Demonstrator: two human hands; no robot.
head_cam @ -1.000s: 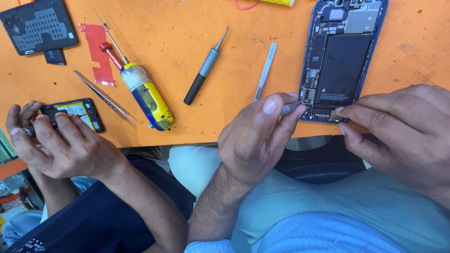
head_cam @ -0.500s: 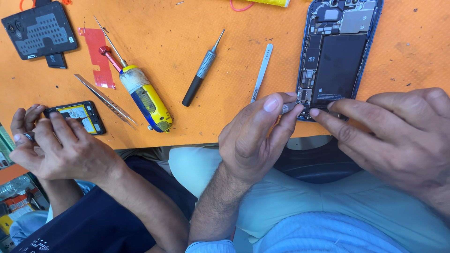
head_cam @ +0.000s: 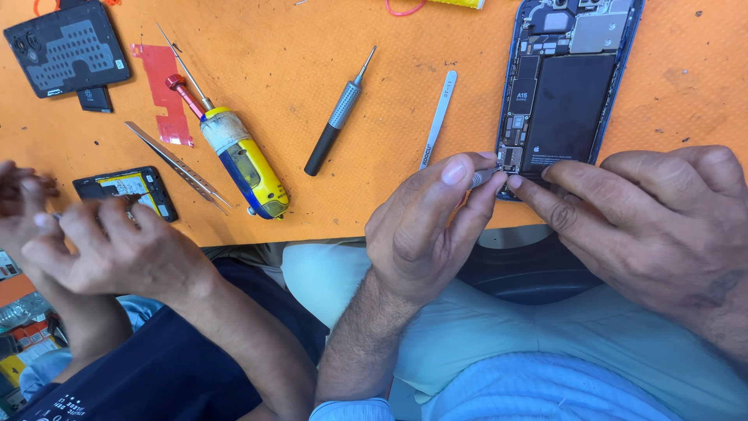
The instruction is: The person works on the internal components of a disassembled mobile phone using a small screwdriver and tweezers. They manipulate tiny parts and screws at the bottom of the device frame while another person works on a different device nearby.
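The left hand (head_cam: 425, 226) has its thumb and forefinger pinched shut on a small grey tool tip (head_cam: 481, 178), whose end shows just past the fingertips. The right hand (head_cam: 654, 222) meets it from the other side, its fingers (head_cam: 538, 199) drawn together and touching the bottom edge of the opened phone (head_cam: 565, 93); whether they grip anything of their own cannot be told. The phone lies face-open on the orange bench (head_cam: 312, 47), running away from both sets of fingertips, its black battery and small boards showing inside a blue frame.

Just beyond the left fingertips lies a flat metal pry tool (head_cam: 438, 118), and farther to their left a grey-and-black screwdriver (head_cam: 339, 113). Farther left still are a yellow-and-blue tool with a long needle tip (head_cam: 241, 160), a pair of tweezers (head_cam: 175, 165), a strip of red film (head_cam: 162, 90) and a dark back panel (head_cam: 66, 48).

Well apart from the person's fingers, at the left edge, another person's two hands (head_cam: 101, 242) are closed together over something too hidden to tell, beside a small black part with a yellow label (head_cam: 128, 189).
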